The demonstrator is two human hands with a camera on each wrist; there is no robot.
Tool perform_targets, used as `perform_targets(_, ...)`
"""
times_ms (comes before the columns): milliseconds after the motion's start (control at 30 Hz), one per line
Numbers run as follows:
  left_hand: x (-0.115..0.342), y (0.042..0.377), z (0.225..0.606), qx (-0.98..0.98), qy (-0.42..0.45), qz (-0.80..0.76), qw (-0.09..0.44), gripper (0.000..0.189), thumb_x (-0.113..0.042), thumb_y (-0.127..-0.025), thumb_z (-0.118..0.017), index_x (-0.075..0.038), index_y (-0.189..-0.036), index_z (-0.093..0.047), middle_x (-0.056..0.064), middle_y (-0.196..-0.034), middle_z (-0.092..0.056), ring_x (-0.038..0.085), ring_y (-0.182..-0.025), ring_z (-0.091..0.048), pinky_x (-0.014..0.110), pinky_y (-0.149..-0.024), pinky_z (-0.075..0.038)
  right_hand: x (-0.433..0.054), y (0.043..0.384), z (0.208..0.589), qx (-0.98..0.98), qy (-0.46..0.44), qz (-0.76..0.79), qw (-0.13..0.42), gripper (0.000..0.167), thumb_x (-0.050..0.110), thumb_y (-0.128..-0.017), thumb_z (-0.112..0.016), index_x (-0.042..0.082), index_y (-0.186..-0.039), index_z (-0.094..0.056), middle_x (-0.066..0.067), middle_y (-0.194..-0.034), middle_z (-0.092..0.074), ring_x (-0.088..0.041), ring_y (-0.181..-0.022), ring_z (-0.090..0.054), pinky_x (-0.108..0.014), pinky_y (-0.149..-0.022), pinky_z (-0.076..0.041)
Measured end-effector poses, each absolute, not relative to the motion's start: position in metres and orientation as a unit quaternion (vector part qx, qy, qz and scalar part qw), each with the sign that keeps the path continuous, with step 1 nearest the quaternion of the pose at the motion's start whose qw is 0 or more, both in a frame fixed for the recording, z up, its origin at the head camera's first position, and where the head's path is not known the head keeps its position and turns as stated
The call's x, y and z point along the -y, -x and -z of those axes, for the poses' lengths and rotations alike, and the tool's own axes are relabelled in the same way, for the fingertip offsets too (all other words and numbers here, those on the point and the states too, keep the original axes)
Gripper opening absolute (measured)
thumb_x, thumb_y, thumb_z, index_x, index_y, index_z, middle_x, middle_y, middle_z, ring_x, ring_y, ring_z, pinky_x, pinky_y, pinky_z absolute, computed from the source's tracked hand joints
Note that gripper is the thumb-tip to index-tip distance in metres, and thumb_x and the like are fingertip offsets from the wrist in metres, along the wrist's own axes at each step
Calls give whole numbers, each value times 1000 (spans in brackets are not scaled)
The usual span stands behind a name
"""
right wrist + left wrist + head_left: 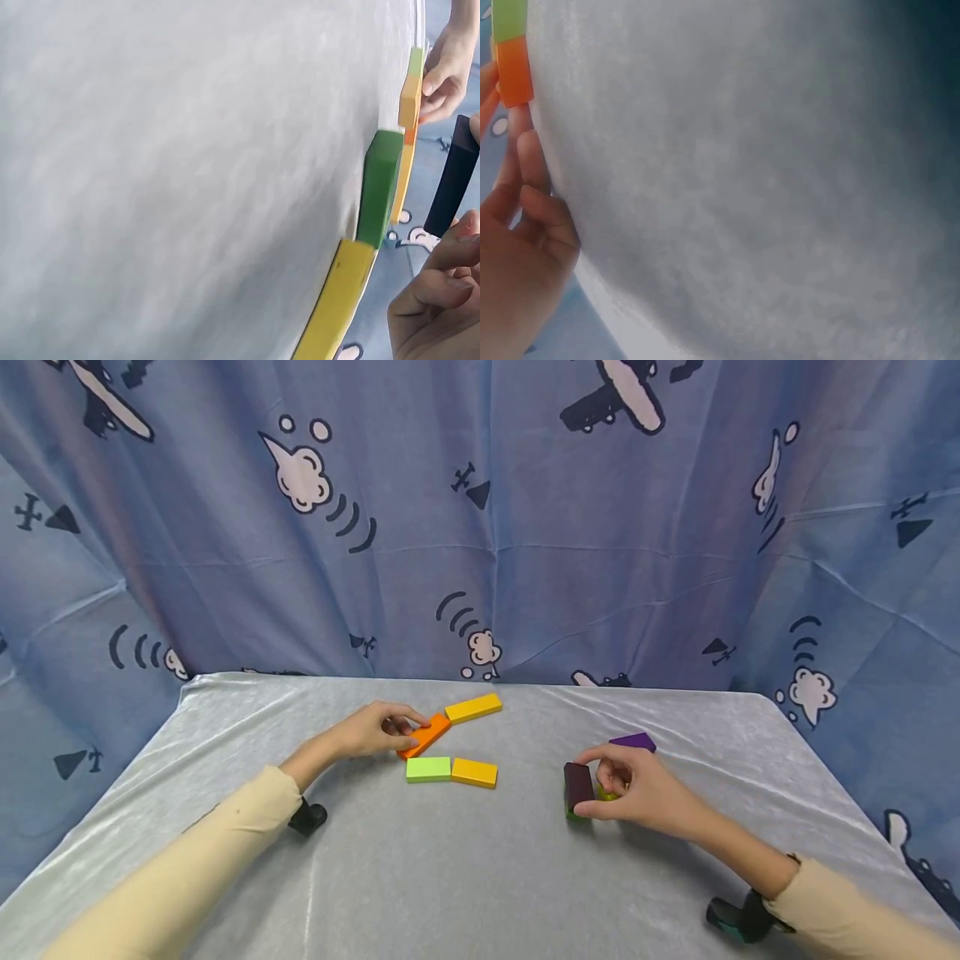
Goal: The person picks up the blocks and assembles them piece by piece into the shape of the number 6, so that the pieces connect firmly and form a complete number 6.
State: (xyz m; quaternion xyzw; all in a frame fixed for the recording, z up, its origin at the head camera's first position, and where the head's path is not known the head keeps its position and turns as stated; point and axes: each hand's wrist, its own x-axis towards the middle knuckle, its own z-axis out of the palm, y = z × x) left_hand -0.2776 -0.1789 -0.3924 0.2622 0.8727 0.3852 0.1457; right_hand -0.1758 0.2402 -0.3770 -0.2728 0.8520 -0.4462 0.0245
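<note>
My left hand (371, 729) pinches an orange block (427, 737) by its ends, thumb and fingertips on it. One end of it meets a yellow-orange block (474, 707). My right hand (645, 789) holds a dark, nearly black block (580, 785) between thumb and fingers. In the right wrist view this dark block (454, 176) is raised beside a green block (381, 187) that lies on the cloth. A yellow block (334, 300) adjoins the green one; my right hand mostly hides it in the head view. Just beyond that hand lies a purple block (634, 741).
A light green block (428, 769) and another yellow-orange block (474, 773) lie end to end nearer me than the orange one. Pale grey cloth (450, 877) covers the table. Behind it hangs a blue curtain (420, 577) with airplane prints.
</note>
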Motion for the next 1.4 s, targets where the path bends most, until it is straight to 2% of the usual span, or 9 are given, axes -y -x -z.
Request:
perform_targets(267, 179, 278, 392, -871, -263, -389, 144, 33, -6, -95, -72, -7, -128, -71, 7, -104, -67, 23, -91, -62, 35, -76, -52, -221, 176, 376, -854, 266, 443, 56, 51, 24, -76, -93, 4, -117, -69, 2, -72, -52, -8, -60, -44, -25, -55, -38)
perform_targets(1400, 179, 279, 393, -869, -269, -387, 147, 33, -6, -95, -72, -7, -128, -71, 7, -103, -67, 22, -89, -61, 34, -76, -51, -168, 173, 383, -860, 243, 437, 103, 57, 28, -76, -93, 4, -120, -67, 3, -68, -51, -10, -57, -44, -23, -53, -37)
